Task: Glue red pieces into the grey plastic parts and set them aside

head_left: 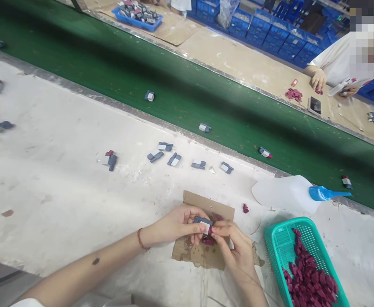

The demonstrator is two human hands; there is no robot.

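Observation:
My left hand is closed on a small grey-and-white plastic part, held above a piece of brown cardboard. From the other side my right hand pinches a small maroon piece against the end of that part. Whether the two are joined, I cannot tell. More maroon pieces lie on the cardboard, partly hidden by my fingers. To the right stands a green basket holding many loose maroon pieces. One stray maroon piece rests on the table between cardboard and basket.
Several grey-and-white parts lie along the white table. A white bottle with a blue nozzle lies behind the basket. Beyond runs a green conveyor belt carrying similar parts. Across it, a co-worker's hand is near maroon pieces.

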